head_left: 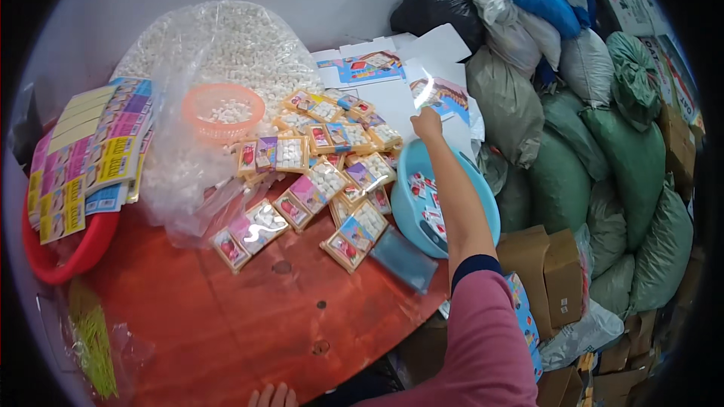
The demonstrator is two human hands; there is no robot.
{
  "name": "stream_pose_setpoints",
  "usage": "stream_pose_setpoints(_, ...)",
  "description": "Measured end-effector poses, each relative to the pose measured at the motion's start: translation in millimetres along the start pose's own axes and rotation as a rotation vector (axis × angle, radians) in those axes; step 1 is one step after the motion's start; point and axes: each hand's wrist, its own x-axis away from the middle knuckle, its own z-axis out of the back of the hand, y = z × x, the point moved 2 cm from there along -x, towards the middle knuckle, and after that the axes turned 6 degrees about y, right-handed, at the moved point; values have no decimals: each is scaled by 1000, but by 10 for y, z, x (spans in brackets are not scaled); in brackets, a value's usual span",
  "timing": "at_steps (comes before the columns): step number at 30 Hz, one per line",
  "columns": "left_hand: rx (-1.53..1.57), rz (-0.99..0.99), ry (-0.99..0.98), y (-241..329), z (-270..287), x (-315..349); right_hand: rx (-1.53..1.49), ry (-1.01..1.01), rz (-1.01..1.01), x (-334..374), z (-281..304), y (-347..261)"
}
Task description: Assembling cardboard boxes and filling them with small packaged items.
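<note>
My right arm stretches forward over the blue plastic basin (489,203), which holds small red-and-white printed packets (432,218). Just past its far rim, my right hand (427,124) is closed at the edge of a glossy printed card sheet (450,98); whatever its fingers pinch is hidden. My left hand (273,396) shows only its fingers, lying flat at the near edge of the red table (226,309). Left of the basin, several shallow wooden trays (260,226) of white pieces with printed cards lie heaped. A dark flat pouch (405,258) rests against the basin.
Behind the heap sits a large clear bag of white pieces (249,38) with a pink basket (224,136). Printed card sheets (98,143) lie over a red basin (56,267) at left. Stuffed sacks (562,173) and cartons (528,256) crowd the right side.
</note>
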Motion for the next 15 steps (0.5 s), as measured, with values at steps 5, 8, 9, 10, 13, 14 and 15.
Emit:
stream_pose_setpoints(5,-95,-152,-234,-51,-53,184,13,-114,-44,-328,-403,182)
stream_pose_setpoints(8,-157,-136,-193,-40,-26,122,-3,-39,-124,-107,-454,47)
stream_pose_setpoints(9,-156,-127,-192,-33,-46,125,-8,36,-200,-73,-437,-2)
stream_pose_setpoints(10,-197,-154,-176,-43,-49,135,-3,41,-197,-146,-417,51)
stream_pose_setpoints(13,-252,-196,-110,-78,-109,143,-167,-29,-243,-306,-359,199)
stream_pose_setpoints(14,-270,-210,-63,-84,-130,128,-161,12,-228,-292,-311,138)
stream_pose_setpoints(15,-270,-212,-68,-71,-123,101,-154,53,-215,-268,-262,91)
